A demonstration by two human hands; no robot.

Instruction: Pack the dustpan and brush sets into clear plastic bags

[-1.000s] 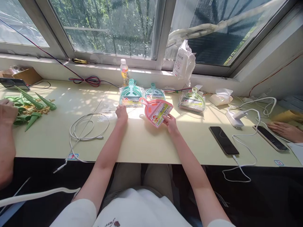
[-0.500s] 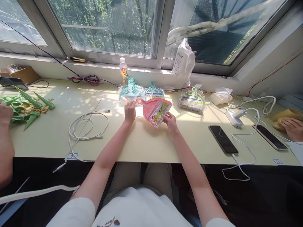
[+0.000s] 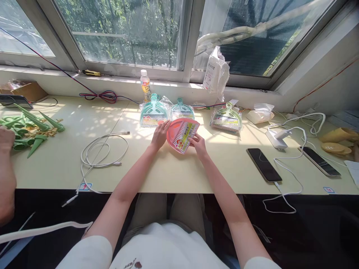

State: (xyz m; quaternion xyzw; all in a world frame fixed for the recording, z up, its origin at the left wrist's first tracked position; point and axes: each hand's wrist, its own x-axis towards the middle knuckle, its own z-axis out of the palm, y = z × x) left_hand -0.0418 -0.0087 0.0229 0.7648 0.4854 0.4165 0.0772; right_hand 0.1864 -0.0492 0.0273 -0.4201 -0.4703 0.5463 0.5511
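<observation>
A pink dustpan (image 3: 175, 135) with a small white-bristled brush and a printed label card is held tilted just above the table. My left hand (image 3: 160, 135) is closed around its handle end, which the fingers mostly cover. At the opposite side, my right hand (image 3: 198, 145) pinches the label edge between thumb and fingers. Beyond my hands lie wrapped teal dustpan sets (image 3: 154, 112), another teal set (image 3: 181, 111) beside them, and a stack of green sets (image 3: 227, 118) in clear wrap to the right.
A drink bottle (image 3: 145, 86) stands behind the teal sets. Coiled white cable (image 3: 104, 147) lies to the left. Two phones, one a black phone (image 3: 264, 164), and a charger (image 3: 278, 138) are on the right. Another person's hand (image 3: 5, 139) is beside green cone-shaped pieces (image 3: 33, 125) at far left.
My left hand has slid right over the dustpan's handle, which was visible before. The dustpan has shifted slightly left. The other person's hand at the far right has left view.
</observation>
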